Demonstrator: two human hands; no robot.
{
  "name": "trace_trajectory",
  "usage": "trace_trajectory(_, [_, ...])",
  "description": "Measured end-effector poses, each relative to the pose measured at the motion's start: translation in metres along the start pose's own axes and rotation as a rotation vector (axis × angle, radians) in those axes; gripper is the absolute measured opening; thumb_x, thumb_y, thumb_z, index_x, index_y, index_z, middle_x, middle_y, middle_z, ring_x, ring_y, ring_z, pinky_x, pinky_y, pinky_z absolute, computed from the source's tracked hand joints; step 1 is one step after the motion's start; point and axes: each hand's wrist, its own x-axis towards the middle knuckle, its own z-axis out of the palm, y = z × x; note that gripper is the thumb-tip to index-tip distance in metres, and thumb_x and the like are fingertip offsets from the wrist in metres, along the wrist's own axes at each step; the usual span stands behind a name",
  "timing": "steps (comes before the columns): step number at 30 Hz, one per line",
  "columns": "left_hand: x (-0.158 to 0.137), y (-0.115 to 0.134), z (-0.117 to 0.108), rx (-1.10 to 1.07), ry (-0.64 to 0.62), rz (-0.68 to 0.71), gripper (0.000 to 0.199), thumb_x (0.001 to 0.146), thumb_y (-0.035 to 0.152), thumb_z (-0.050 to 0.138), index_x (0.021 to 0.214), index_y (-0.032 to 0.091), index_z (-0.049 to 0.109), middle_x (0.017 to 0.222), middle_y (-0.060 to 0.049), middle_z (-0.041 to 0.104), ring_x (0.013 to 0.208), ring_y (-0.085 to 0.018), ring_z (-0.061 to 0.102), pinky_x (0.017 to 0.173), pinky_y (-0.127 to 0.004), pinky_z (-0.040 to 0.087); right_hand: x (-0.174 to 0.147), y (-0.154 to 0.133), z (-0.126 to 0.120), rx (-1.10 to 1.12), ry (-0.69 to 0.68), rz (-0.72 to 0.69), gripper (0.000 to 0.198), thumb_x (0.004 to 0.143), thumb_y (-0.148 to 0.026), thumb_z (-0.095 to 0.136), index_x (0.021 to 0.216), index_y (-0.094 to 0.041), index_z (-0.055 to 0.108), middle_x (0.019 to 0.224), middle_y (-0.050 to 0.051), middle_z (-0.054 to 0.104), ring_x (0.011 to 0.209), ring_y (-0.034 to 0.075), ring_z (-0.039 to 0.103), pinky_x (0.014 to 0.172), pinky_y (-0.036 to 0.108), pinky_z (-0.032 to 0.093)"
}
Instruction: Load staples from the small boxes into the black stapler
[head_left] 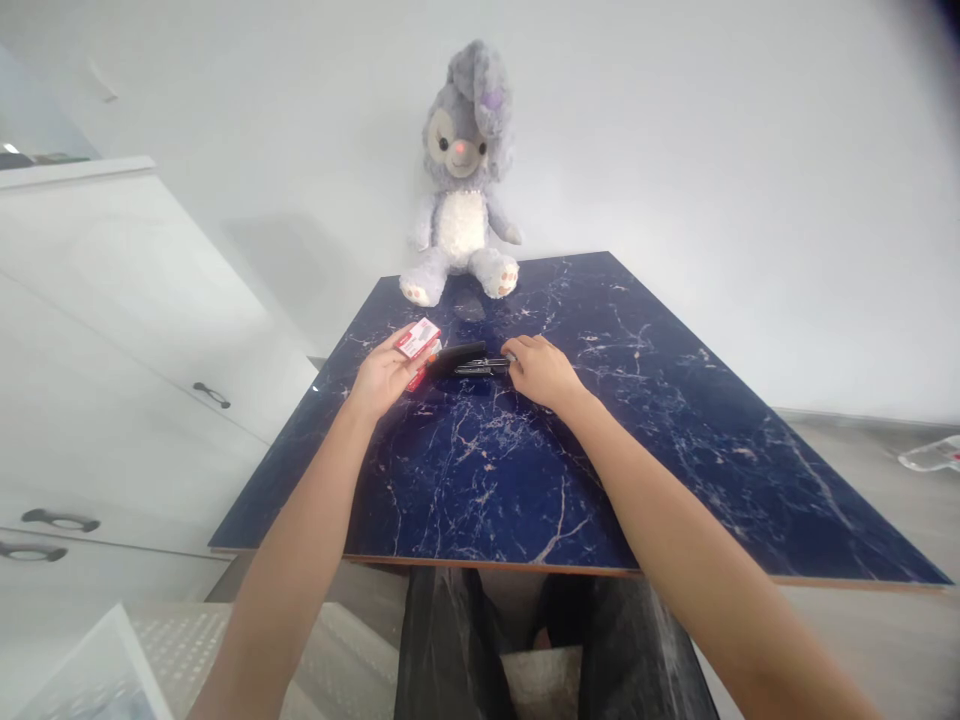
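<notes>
Nearest, the person's dark trousers (446,645) show below the counter's edge; the blue, pale-veined counter (502,500) stretches away beyond them; over its middle, the left hand (380,376) is closed on a small red-and-white box (418,339), fingers beneath it, with more red showing just below, though whether that is a second box I cannot tell; the right hand (546,372) has its fingers curled round the right end of a black stapler (466,353), which lies between the hands; farthest, a grey plush rabbit (460,225) sits by the wall (675,150).
</notes>
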Motion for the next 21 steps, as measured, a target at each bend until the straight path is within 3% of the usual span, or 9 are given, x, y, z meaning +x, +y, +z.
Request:
trace_trajectory(8, [-0.002,0.000,0.005,0.006,-0.023,0.007,0.034,0.083,0.010,0.061,0.116,0.015,0.069,0.133,-0.013,0.064,0.134,-0.030,0.052,0.118,-0.043,0.039,0.004,-0.004,0.008,0.269,0.192,0.143,0.018,0.093,-0.025,0.053,0.101,-0.022,0.068,0.099,0.005,0.071,0.090,0.020,0.064,0.086,0.033,0.047])
trace_trajectory(11, [-0.003,-0.005,0.007,0.021,-0.049,-0.044,0.040,0.086,0.013,0.063,0.125,0.020,0.064,0.130,-0.011,0.066,0.128,-0.027,0.058,0.116,-0.040,0.042,0.005,-0.017,0.009,0.431,0.274,0.207,0.018,0.092,-0.030,0.055,0.102,-0.022,0.068,0.097,0.003,0.072,0.081,0.017,0.066,0.082,0.030,0.049])
trace_trajectory(14, [-0.006,-0.011,0.013,0.032,-0.097,-0.136,0.045,0.087,0.011,0.063,0.131,0.022,0.061,0.127,-0.010,0.067,0.125,-0.025,0.061,0.114,-0.037,0.045,0.003,-0.033,0.011,0.603,0.226,0.178,0.017,0.091,-0.032,0.057,0.102,-0.023,0.067,0.096,0.001,0.073,0.076,0.015,0.067,0.078,0.028,0.051])
trace_trajectory(18, [-0.009,-0.013,0.021,0.029,-0.108,-0.162,0.037,0.088,0.011,0.062,0.124,0.018,0.066,0.130,-0.012,0.065,0.128,-0.027,0.058,0.112,-0.035,0.047,0.000,-0.048,0.014,0.773,0.123,0.158,0.023,0.090,-0.033,0.059,0.110,-0.024,0.066,0.098,0.001,0.073,0.078,0.014,0.068,0.078,0.027,0.053])
trace_trajectory(21, [-0.009,-0.011,0.020,0.029,-0.106,-0.141,0.036,0.088,0.012,0.063,0.124,0.019,0.066,0.132,-0.011,0.064,0.129,-0.028,0.057,0.113,-0.037,0.047,0.001,-0.048,0.017,0.783,0.170,0.213,0.023,0.089,-0.034,0.059,0.109,-0.024,0.067,0.099,0.001,0.074,0.077,0.014,0.069,0.080,0.029,0.054])
